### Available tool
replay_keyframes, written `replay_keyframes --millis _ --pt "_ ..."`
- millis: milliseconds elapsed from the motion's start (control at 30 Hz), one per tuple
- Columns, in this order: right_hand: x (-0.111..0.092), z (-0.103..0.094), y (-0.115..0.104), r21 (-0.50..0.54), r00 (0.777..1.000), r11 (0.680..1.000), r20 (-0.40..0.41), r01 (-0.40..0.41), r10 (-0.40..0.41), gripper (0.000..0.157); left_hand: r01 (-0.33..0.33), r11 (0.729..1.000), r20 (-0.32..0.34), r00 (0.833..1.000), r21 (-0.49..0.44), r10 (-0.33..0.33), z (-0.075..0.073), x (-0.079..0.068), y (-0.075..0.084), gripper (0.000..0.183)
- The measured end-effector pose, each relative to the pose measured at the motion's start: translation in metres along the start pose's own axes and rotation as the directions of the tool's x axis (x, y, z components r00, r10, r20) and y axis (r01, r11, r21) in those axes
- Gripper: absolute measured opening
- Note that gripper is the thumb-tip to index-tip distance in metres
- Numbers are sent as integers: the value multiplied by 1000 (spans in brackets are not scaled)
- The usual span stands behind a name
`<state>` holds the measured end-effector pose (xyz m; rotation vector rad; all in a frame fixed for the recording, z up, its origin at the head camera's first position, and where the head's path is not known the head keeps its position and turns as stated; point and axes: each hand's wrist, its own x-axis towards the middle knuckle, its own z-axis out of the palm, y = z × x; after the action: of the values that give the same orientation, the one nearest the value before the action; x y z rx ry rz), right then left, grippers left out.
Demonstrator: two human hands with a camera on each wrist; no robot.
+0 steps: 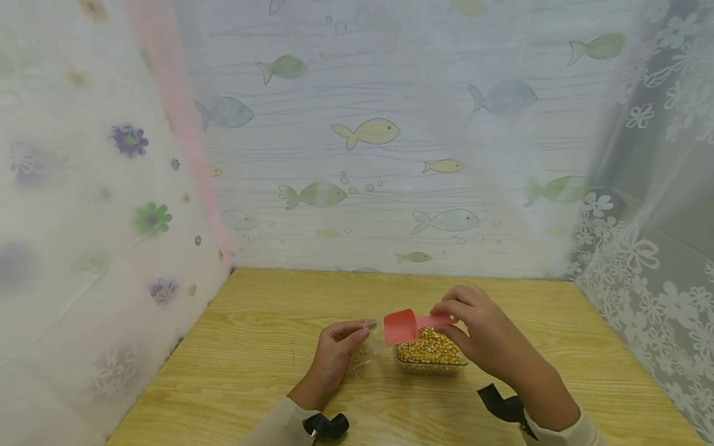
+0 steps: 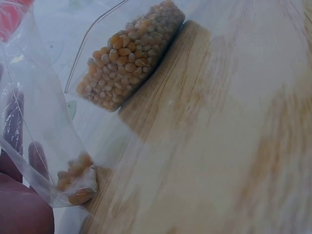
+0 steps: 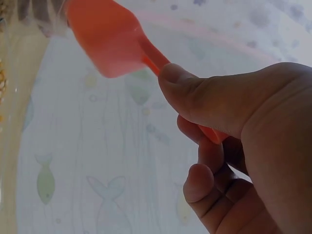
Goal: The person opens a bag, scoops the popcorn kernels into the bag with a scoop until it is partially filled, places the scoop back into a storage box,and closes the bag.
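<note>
My right hand (image 1: 476, 328) pinches the handle of a pink scoop (image 1: 400, 326) between thumb and fingers. In the head view the scoop's bowl shows no kernels and its front edge is right at the mouth of a clear plastic bag (image 1: 368, 353). The left hand (image 1: 334, 353) pinches that bag near its top edge. A small heap of corn kernels (image 2: 75, 178) lies in the bag's bottom corner. Just right of the bag, under the scoop, stands a clear rectangular container (image 1: 429, 370) filled with yellow corn kernels (image 1: 432, 348).
All this is over a wood-grain table (image 1: 268, 310). A curtain printed with fish (image 1: 368, 131) hangs behind its far edge. Flowered sheets line the left side (image 1: 83, 248) and the right side (image 1: 641, 248). A black wrist mount (image 1: 499, 406) sits on the right forearm.
</note>
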<state>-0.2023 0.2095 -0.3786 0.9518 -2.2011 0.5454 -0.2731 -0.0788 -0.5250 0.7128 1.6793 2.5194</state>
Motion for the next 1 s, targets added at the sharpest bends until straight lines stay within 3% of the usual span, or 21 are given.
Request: replay_keyframes --millis 300,533,667,900,1000 --pt "-1 -1 2 -5 998 999 46 -41 41 31 -13 1000 15 1000 -15 13 -1 0 0 19" --pt "-3 2 4 -11 1000 1000 24 -14 14 33 16 1000 16 1000 -16 -15 -2 0 0 18" --pt "-4 1 4 -45 996 998 74 -48 51 29 29 1000 23 999 -10 -28 -2 1 0 18" --pt "-7 -2 3 -128 954 979 237 -158 185 20 31 999 9 999 -14 -31 -2 1 0 17" --pt "-8 -3 6 -145 939 973 268 -182 216 17 29 999 2 1000 -16 -29 -1 1 1 16"
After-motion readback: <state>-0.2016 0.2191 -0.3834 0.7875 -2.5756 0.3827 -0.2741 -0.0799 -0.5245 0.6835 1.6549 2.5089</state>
